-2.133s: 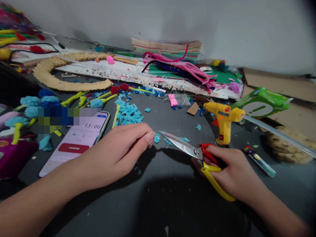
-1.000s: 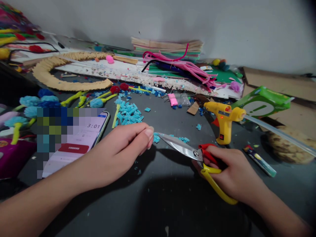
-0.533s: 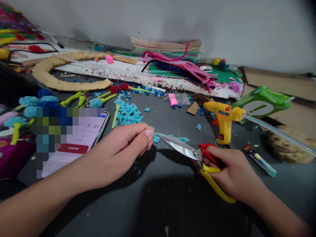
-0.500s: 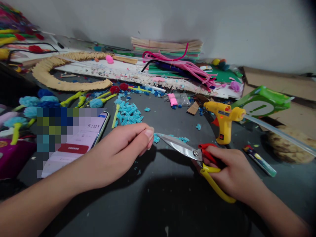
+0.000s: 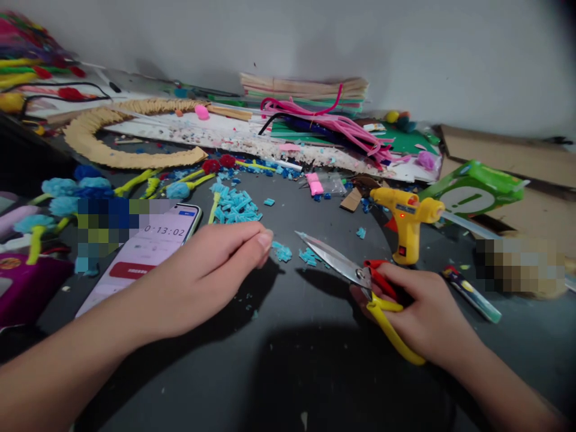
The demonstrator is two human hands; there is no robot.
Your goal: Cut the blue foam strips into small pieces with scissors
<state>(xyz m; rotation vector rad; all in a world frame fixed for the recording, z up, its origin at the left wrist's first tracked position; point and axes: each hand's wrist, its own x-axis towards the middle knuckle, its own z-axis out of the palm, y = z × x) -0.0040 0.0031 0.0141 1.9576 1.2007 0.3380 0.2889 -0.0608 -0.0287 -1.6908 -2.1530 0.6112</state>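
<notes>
My left hand (image 5: 225, 270) is closed in a pinch, thumb pressed on the fingers; whatever it may hold is hidden. My right hand (image 5: 416, 306) grips scissors (image 5: 335, 258) with one red and one yellow handle, the blades together and pointing left toward my left hand. Small cut light-blue pieces (image 5: 282, 252) lie on the dark table beyond my left fingertips, and more blue pieces (image 5: 308, 257) sit beside the blades. Behind my left hand is a larger pile of light-blue pieces (image 5: 236, 206).
A phone (image 5: 135, 255) showing a timer lies left of my left hand. Upright at right stands a yellow glue gun (image 5: 405, 225), near a green packet (image 5: 477, 189) and a small tube (image 5: 472, 294). Pink pipe cleaners (image 5: 324, 123) and a tan ring-shaped piece (image 5: 135, 157) lie at the back.
The scissors' tip has moved slightly away from my left fingertips, to the right and up. My left hand has shifted a little left, still pinched.
</notes>
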